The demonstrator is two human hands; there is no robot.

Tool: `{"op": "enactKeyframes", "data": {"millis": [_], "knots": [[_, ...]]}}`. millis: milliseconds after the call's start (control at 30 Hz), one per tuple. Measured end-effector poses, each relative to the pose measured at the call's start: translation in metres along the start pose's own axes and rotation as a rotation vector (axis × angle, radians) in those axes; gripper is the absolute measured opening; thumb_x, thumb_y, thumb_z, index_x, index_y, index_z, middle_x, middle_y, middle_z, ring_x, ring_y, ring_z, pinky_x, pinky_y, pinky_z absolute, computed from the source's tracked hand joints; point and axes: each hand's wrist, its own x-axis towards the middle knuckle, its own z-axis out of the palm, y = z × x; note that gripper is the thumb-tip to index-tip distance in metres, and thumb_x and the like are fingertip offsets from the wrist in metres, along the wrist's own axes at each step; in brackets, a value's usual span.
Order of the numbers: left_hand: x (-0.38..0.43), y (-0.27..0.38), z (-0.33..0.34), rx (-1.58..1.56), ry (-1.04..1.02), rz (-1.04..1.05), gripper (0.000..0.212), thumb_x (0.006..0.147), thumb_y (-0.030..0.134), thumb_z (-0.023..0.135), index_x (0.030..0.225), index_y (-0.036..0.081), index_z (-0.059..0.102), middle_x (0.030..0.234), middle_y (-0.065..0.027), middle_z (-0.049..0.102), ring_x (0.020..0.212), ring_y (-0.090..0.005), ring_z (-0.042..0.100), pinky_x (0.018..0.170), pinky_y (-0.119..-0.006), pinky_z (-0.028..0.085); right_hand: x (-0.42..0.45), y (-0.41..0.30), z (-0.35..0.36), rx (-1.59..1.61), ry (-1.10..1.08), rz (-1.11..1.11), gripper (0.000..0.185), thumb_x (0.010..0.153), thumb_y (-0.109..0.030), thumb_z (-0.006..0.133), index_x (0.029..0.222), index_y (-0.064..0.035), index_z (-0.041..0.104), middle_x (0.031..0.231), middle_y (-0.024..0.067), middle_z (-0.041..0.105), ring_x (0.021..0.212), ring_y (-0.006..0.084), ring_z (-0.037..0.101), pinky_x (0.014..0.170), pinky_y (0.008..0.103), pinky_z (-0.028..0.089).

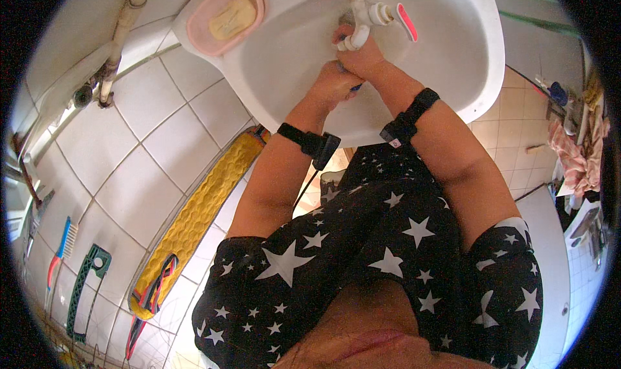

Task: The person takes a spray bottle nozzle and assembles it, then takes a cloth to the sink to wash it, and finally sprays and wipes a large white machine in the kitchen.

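Note:
Both hands are together over the white washbasin, below its plastic tap. My left hand is closed, with a small dark blue item showing at its edge. Against it, my right hand is curled under the tap's spout, partly hidden by it. Bits of blue show at its fingers and between the two hands, so both seem to grip the blue item; its kind cannot be told. The tap has a red-faced lever. Whether water runs is unclear.
A pink soap dish with a yellowish soap bar sits on the basin's left corner. Along the tiled wall at left hang a yellow back scrubber strap, a comb-like brush and a green saw-like frame. Cloths hang far right.

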Motion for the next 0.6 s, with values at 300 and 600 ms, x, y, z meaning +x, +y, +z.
{"op": "enactKeyframes", "data": {"millis": [300, 600], "knots": [[-0.023, -0.009, -0.011, -0.846, -0.274, 0.034, 0.050, 0.082, 0.041, 0.064, 0.119, 0.010, 0.051, 0.108, -0.0113, 0.061, 0.091, -0.0293, 0.061, 0.055, -0.032, 0.050, 0.002, -0.037, -0.035, 0.686, -0.203, 0.361, 0.015, 0.084, -0.010, 0.064, 0.096, -0.0028, 0.060, 0.090, 0.0047, 0.061, 0.086, 0.0157, 0.058, 0.075, 0.0292, 0.048], [-0.006, -0.001, -0.014, -0.671, -0.394, -0.047, 0.033, 0.083, 0.025, 0.067, 0.105, 0.005, 0.052, 0.084, -0.0089, 0.060, 0.058, -0.0169, 0.055, 0.041, -0.017, 0.042, 0.003, -0.028, -0.031, 0.993, -0.384, 0.289, 0.015, 0.086, -0.011, 0.060, 0.099, -0.0051, 0.060, 0.094, 0.0065, 0.062, 0.086, 0.0164, 0.060, 0.076, 0.0298, 0.050]]}}
